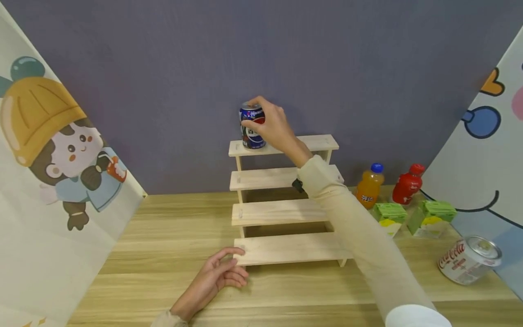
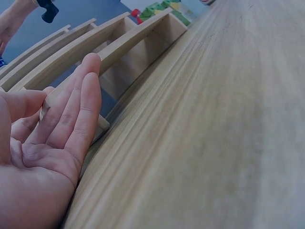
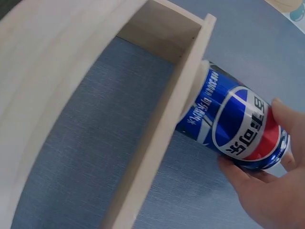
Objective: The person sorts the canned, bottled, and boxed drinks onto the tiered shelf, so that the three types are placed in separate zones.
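Note:
A blue Pepsi can point(image 1: 252, 131) stands upright at the left end of the top step of a stepped wooden shelf point(image 1: 286, 211). My right hand point(image 1: 274, 126) holds this can by its upper part, thumb in front and fingers over the rim. In the right wrist view the base of the can point(image 3: 233, 121) meets the top board point(image 3: 159, 124). At the lowest step, my left hand point(image 1: 218, 274) pinches the front left corner between thumb and forefinger. Its other fingers point(image 2: 86, 107) extend beneath that board in the left wrist view.
Right of the shelf stand an orange soda bottle point(image 1: 369, 186), a red bottle point(image 1: 407, 185) and two green cartons point(image 1: 390, 217). A white Coca-Cola can point(image 1: 470, 260) sits nearer on the right. A grey wall point(image 1: 184, 91) rises behind, with cartoon-printed panels at both sides.

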`<state>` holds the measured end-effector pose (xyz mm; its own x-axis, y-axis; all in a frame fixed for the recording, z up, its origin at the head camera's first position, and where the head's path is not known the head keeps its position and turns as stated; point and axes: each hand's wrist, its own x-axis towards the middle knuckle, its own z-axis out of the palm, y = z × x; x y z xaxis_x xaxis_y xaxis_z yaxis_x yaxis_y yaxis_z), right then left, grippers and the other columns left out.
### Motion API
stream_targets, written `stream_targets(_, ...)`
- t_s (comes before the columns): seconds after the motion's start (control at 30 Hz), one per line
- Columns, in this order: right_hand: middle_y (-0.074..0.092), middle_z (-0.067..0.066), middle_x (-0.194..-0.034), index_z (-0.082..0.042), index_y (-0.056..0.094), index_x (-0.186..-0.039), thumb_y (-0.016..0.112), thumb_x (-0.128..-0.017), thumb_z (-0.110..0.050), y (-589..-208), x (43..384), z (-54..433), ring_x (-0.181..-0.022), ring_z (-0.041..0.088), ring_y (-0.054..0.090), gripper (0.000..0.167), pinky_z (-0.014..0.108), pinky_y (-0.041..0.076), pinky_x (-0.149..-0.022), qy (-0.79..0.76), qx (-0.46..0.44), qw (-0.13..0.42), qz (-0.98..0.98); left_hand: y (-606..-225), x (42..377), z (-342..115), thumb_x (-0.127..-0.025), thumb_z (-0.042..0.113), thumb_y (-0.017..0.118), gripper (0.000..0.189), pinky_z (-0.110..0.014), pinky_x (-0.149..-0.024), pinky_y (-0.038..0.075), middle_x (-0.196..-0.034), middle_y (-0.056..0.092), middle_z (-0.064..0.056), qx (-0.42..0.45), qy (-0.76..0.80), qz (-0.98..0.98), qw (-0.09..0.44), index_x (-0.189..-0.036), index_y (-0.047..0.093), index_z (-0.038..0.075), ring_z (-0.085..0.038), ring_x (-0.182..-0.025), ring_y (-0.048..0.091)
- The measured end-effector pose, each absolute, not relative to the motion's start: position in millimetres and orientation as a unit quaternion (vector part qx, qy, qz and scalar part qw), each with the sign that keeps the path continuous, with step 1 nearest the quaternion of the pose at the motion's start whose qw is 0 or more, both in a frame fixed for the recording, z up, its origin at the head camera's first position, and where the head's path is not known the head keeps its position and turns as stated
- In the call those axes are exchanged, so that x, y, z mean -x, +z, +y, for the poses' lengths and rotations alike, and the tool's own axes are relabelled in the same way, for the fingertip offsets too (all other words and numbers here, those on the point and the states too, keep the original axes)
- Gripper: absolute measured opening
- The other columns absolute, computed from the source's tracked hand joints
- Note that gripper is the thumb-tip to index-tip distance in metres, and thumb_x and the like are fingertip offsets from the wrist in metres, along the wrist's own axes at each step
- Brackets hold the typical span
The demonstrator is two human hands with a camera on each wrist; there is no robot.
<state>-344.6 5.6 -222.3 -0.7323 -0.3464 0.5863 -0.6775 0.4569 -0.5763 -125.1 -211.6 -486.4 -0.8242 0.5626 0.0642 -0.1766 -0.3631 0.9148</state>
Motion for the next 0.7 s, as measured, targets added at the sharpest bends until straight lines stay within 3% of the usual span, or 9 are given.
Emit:
stream_targets(0.43,0.052,0.008,-0.141,-0.013,0.046,-0.143,0.072,-0.093,-0.028,-229.1,346.2,7.3,-0.124,0.020,0.052,0.058,0.032,0.052,-0.098,0.377,-0.336,0.212,-0.837,-488.0,128.5,-212.3,-0.109,0.010,0.036,0.037,-0.041,-0.086,0.060,-0.106,0.072,-0.018,-0.190,0.801,0.520,0.226,-0.144,0.037,-0.003,-0.027,-0.093,0.072)
stream_targets(0.7,0.041,0.008,-0.153,-0.018,0.037,-0.154,0.069,-0.096,-0.025,-235.1,343.2,10.2,-0.137,0.023,0.043,0.066,0.035,0.043,-0.111,0.337,-0.367,0.211,-0.841,-488.8,124.7,-215.4,-0.109,0.011,0.040,0.037,-0.040,-0.085,0.061,-0.104,0.073,-0.016,-0.167,0.798,0.533,0.225,-0.143,0.038,-0.002,-0.026,-0.092,0.073)
